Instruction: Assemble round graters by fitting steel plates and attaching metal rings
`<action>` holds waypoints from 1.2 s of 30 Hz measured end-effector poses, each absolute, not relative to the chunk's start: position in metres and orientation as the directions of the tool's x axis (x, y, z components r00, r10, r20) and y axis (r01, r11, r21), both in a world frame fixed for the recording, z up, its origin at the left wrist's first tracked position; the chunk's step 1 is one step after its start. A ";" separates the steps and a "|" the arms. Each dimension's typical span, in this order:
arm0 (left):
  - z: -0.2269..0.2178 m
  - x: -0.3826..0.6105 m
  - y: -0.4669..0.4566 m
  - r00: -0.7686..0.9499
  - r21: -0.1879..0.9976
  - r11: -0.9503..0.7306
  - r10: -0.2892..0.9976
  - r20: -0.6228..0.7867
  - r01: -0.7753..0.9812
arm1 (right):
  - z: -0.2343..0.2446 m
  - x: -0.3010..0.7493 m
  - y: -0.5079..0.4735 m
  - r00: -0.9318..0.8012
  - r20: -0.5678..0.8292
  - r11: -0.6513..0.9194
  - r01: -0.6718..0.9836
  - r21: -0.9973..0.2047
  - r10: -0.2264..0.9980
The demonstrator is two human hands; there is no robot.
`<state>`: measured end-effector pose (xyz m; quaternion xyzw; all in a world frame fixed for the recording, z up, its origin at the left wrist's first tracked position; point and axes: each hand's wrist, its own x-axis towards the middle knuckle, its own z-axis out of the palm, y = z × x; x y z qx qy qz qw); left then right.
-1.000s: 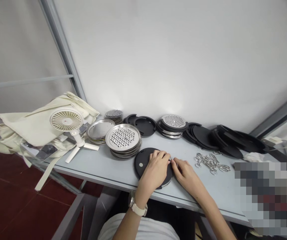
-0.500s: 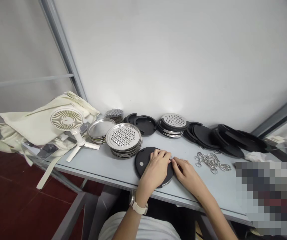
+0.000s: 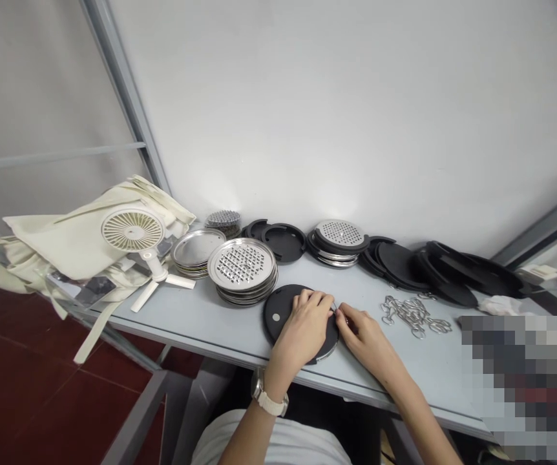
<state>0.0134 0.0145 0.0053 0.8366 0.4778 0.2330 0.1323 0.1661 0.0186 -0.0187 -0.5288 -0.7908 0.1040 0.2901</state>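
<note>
A round black disc (image 3: 278,310) with a small metal stud lies on the grey table (image 3: 201,320) near its front edge. My left hand (image 3: 305,326) rests on top of the disc, fingers curled over its right rim. My right hand (image 3: 363,336) meets it at that rim, fingertips pinched together on a small part too tiny to make out. A thin metal edge shows under the disc. A pile of metal wire clips (image 3: 414,313) lies just right of my right hand.
Stacks of perforated metal discs (image 3: 243,265) and plain metal lids (image 3: 197,248) stand behind the hands, with black rings and covers (image 3: 404,265) along the wall. A white hand fan (image 3: 136,236) leans on a cream cloth bag (image 3: 60,248) at the left.
Both hands stay at the disc's right rim with hardly any movement. The view has shifted slightly to the left.
</note>
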 end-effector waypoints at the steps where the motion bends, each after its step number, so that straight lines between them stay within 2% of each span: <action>1: 0.006 0.013 0.014 0.435 0.445 -0.509 0.861 0.263 0.737 | -0.019 0.166 0.019 -0.277 0.347 0.422 0.774 -0.472 0.896; 9: 0.007 0.012 0.014 0.434 0.454 -0.524 0.852 0.293 0.721 | -0.019 0.168 0.018 -0.225 0.345 0.392 0.729 -0.562 0.911; 20: 0.004 0.013 0.015 0.451 0.445 -0.530 0.848 0.279 0.722 | -0.020 0.169 0.020 -0.191 0.354 0.376 0.721 -0.582 0.915; 27: 0.003 0.013 0.016 0.437 0.438 -0.528 0.849 0.297 0.728 | -0.020 0.168 0.019 -0.164 0.327 0.350 0.663 -0.662 0.931; 36: 0.004 0.013 0.015 0.416 0.456 -0.519 0.854 0.313 0.723 | -0.023 0.169 0.024 -0.093 0.390 0.346 0.675 -0.652 0.916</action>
